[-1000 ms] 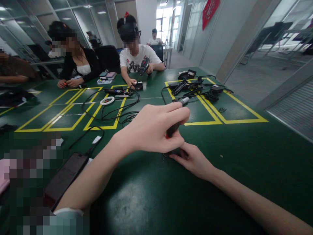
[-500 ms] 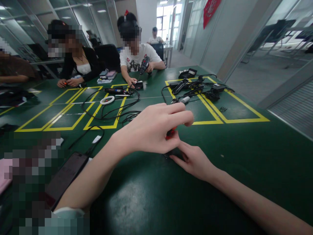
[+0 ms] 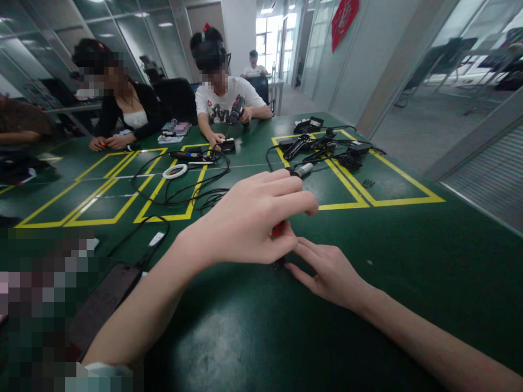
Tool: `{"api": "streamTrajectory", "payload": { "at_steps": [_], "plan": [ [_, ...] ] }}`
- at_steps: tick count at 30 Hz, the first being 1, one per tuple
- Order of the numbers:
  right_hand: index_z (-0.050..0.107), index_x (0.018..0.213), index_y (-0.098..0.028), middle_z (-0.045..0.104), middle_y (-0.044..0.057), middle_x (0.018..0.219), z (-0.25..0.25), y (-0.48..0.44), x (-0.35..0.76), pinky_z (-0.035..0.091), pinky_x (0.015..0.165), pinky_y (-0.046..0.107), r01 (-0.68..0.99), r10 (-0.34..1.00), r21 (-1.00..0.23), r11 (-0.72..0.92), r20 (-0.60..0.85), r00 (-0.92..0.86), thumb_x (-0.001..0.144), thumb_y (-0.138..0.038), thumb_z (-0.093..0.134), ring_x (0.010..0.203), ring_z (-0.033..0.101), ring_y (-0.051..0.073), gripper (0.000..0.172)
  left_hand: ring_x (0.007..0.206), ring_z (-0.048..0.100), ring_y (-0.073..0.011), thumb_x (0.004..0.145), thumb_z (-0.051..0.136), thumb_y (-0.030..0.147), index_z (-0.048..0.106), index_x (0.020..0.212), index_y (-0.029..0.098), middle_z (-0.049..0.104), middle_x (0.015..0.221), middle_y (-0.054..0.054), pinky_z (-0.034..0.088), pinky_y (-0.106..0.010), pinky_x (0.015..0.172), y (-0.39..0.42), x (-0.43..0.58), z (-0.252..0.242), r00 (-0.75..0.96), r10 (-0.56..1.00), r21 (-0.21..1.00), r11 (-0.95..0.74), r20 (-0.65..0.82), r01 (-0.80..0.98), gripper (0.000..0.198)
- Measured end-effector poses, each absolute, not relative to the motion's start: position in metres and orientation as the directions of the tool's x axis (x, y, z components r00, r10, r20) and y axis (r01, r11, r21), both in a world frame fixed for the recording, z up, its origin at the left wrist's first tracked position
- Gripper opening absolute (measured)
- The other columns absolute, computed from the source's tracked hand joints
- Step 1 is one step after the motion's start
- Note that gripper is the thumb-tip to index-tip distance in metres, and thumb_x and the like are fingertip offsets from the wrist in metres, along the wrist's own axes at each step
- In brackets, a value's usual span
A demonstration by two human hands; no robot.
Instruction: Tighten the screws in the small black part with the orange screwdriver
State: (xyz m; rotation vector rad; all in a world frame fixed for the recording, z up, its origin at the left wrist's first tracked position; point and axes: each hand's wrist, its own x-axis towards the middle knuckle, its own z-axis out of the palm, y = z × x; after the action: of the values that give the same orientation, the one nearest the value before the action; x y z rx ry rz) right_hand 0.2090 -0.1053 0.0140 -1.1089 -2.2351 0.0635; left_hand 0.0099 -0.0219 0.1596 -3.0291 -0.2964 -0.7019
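My left hand (image 3: 249,220) arches over the middle of the green table (image 3: 229,337), its fingers curled and thumb pinched around a red-and-black object (image 3: 280,230). Only a bit of red shows between the fingers, so its kind is hidden. Just below and to the right, my right hand (image 3: 333,272) has thumb and fingertips closed in at a small dark piece (image 3: 279,263) by the tabletop. Most of that piece lies behind my left hand, and I cannot make out what it is.
Beyond my hands, black cables and adapters (image 3: 347,158) lie inside yellow-taped areas. A white tape ring (image 3: 175,171) and looped black cable (image 3: 167,198) are left of them. A black power adapter (image 3: 104,302) sits by my left forearm. Across the table, a co-worker holds a power drill (image 3: 236,110).
The view has shifted slightly, so the background sits a little further left. My hands keep nearly the same grip and place; the co-worker still holds the drill downward.
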Motion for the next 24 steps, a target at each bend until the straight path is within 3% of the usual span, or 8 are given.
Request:
{"api": "streamTrajectory", "payload": {
  "at_steps": [4, 7, 10, 13, 15, 18, 20, 24],
  "plan": [
    [0.047, 0.147, -0.019, 0.075, 0.014, 0.123, 0.0135, -0.1046, 0.2115, 0.066, 0.076, 0.036, 0.701, 0.721, -0.295, 0.649, 0.534, -0.442, 0.1, -0.017, 0.054, 0.096, 0.079, 0.025, 0.048, 0.084, 0.059, -0.0139, 0.092, 0.048, 0.012, 0.065, 0.102, 0.018, 0.065, 0.103, -0.006, 0.043, -0.025, 0.07, -0.018, 0.0077, 0.1579, 0.88, 0.197, 0.061, -0.98, 0.432, 0.189, 0.021],
    [0.041, 0.152, -0.02, 0.071, 0.017, 0.131, 0.0126, -0.105, 0.213, 0.066, 0.073, 0.033, 0.69, 0.709, -0.309, 0.655, 0.568, -0.418, 0.099, -0.016, 0.054, 0.096, 0.078, 0.024, 0.055, 0.078, 0.058, -0.0127, 0.095, 0.048, 0.013, 0.065, 0.101, 0.017, 0.066, 0.094, -0.004, 0.041, -0.024, 0.066, -0.0168, 0.0075, 0.1578, 0.879, 0.215, 0.066, -0.976, 0.427, 0.206, 0.019],
    [0.028, 0.16, -0.026, 0.062, 0.02, 0.141, 0.0113, -0.1067, 0.2138, 0.063, 0.062, 0.029, 0.68, 0.66, -0.305, 0.667, 0.666, -0.348, 0.098, -0.014, 0.056, 0.079, 0.074, 0.018, 0.069, 0.075, 0.056, -0.014, 0.093, 0.05, 0.014, 0.067, 0.094, 0.016, 0.065, 0.082, -0.003, 0.04, -0.026, 0.066, -0.0183, 0.0089, 0.1594, 0.87, 0.204, 0.041, -0.977, 0.449, 0.208, 0.017],
    [0.021, 0.163, -0.032, 0.055, 0.02, 0.147, 0.011, -0.1082, 0.2133, 0.058, 0.053, 0.027, 0.672, 0.599, -0.278, 0.687, 0.74, -0.307, 0.096, -0.011, 0.057, 0.06, 0.062, 0.01, 0.079, 0.075, 0.055, -0.0156, 0.091, 0.051, 0.014, 0.067, 0.09, 0.016, 0.063, 0.076, -0.003, 0.042, -0.027, 0.068, -0.0196, 0.0099, 0.1608, 0.864, 0.193, 0.026, -0.978, 0.464, 0.205, 0.017],
    [0.024, 0.161, -0.031, 0.053, 0.021, 0.148, 0.0121, -0.1083, 0.2123, 0.059, 0.056, 0.028, 0.676, 0.616, -0.28, 0.681, 0.718, -0.324, 0.096, -0.013, 0.057, 0.064, 0.065, 0.011, 0.075, 0.075, 0.056, -0.0151, 0.091, 0.049, 0.013, 0.067, 0.091, 0.016, 0.064, 0.079, -0.004, 0.043, -0.026, 0.068, -0.0195, 0.0097, 0.1608, 0.87, 0.19, 0.035, -0.98, 0.456, 0.196, 0.018],
    [0.039, 0.151, -0.026, 0.06, 0.018, 0.141, 0.014, -0.1068, 0.2114, 0.062, 0.064, 0.031, 0.69, 0.709, -0.305, 0.657, 0.561, -0.427, 0.096, -0.016, 0.056, 0.08, 0.073, 0.018, 0.058, 0.078, 0.06, -0.0135, 0.094, 0.046, 0.012, 0.067, 0.096, 0.017, 0.068, 0.09, -0.005, 0.043, -0.024, 0.067, -0.0189, 0.0086, 0.1597, 0.877, 0.188, 0.056, -0.982, 0.441, 0.182, 0.022],
    [0.045, 0.145, -0.024, 0.063, 0.016, 0.137, 0.0138, -0.1053, 0.2119, 0.062, 0.063, 0.03, 0.694, 0.744, -0.331, 0.64, 0.491, -0.452, 0.097, -0.017, 0.055, 0.075, 0.071, 0.016, 0.05, 0.078, 0.062, -0.0125, 0.096, 0.046, 0.013, 0.067, 0.097, 0.017, 0.069, 0.093, -0.005, 0.041, -0.023, 0.065, -0.0193, 0.0082, 0.1591, 0.878, 0.197, 0.064, -0.98, 0.437, 0.188, 0.022],
    [0.041, 0.144, -0.024, 0.056, 0.018, 0.142, 0.0103, -0.1036, 0.214, 0.057, 0.053, 0.026, 0.685, 0.731, -0.382, 0.62, 0.597, -0.329, 0.097, -0.018, 0.057, 0.059, 0.06, 0.008, 0.05, 0.072, 0.059, -0.0122, 0.094, 0.049, 0.018, 0.068, 0.095, 0.017, 0.068, 0.084, -0.003, 0.038, -0.023, 0.061, -0.0226, 0.0094, 0.1593, 0.873, 0.215, 0.082, -0.977, 0.438, 0.199, 0.019]
  ]
}}
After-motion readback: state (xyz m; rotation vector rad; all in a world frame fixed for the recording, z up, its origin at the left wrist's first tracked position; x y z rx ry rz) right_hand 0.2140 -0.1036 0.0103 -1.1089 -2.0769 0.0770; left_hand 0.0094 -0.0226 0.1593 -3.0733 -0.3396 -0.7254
